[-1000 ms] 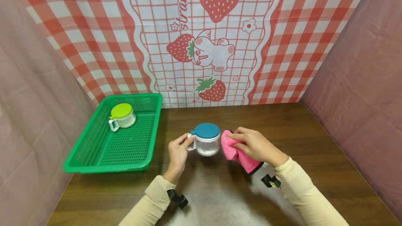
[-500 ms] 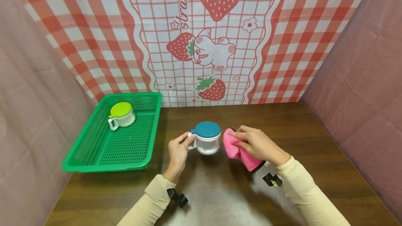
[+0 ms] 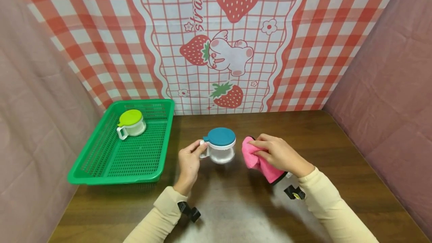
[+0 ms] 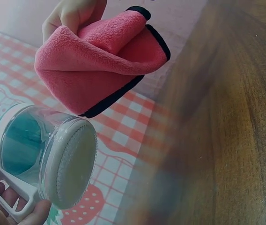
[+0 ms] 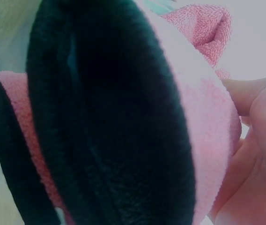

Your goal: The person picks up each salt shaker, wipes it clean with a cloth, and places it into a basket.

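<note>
My left hand (image 3: 189,161) grips the white handle of a clear seasoning jar (image 3: 221,154) with a blue lid, holding it up over the table. In the left wrist view the jar's underside (image 4: 77,164) faces the camera, and fingers curl through the handle (image 4: 18,194). To the right of the jar, my right hand (image 3: 279,154) pinches a bunched pink cloth (image 3: 251,155) with black edging. A gap separates cloth and jar. The cloth's folds fill most of the right wrist view, with the right hand (image 5: 264,140) at its edge.
A green plastic basket (image 3: 114,180) stands at the left of the wooden table (image 3: 222,205). Inside it, near the back, sits a similar jar (image 3: 132,125) with a lime-green lid. A strawberry-print cloth (image 3: 229,59) hangs behind, and pink curtains flank both sides.
The right hand has drawn the cloth slightly rightward, widening the gap to the jar. My left hand has raised the jar a little and shifted it slightly left.
</note>
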Demonstrator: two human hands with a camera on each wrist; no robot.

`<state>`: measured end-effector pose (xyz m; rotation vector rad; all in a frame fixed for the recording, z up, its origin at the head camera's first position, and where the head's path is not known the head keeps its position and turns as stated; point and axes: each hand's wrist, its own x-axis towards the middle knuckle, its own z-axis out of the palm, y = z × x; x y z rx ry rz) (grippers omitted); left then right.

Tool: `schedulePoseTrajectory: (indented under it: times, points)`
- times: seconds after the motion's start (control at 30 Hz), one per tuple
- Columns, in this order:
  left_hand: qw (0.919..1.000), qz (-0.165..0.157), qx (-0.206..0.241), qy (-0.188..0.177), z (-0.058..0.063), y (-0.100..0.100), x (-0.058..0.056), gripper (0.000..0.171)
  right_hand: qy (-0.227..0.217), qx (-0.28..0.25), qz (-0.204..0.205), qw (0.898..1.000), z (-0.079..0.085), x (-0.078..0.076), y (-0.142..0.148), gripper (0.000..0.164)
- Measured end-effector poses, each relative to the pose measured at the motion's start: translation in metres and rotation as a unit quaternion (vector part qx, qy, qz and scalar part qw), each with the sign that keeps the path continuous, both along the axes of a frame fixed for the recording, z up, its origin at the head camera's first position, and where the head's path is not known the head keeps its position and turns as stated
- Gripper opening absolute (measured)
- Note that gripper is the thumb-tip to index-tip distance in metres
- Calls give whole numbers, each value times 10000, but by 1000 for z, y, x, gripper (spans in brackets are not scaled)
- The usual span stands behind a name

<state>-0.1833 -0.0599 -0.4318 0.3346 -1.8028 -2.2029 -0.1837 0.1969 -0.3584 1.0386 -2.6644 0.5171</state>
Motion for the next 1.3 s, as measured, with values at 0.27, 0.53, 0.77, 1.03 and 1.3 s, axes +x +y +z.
schedulePoseTrajectory:
  times: [0.27, 0.53, 0.77, 1.03, 1.3]
  points:
    - [9997, 85, -126, 175, 3, -3, 1, 24, 24, -2, -55, 10000, 1, 0, 3, 29]
    - [9993, 55, -39, 368, 8, -4, 5, 25, 6, 17, -116, 9999, 1, 0, 7, 31]
    - [9990, 41, -182, 404, 9, -5, 6, 24, 134, 20, -115, 9998, -1, 1, 11, 29]
    - [9980, 44, -428, 461, 13, -5, 8, 23, 244, 59, -108, 9996, -3, 0, 15, 28]
    - [9986, 54, -343, 407, 14, -8, 6, 24, 236, 98, -151, 9996, -3, -1, 18, 27]
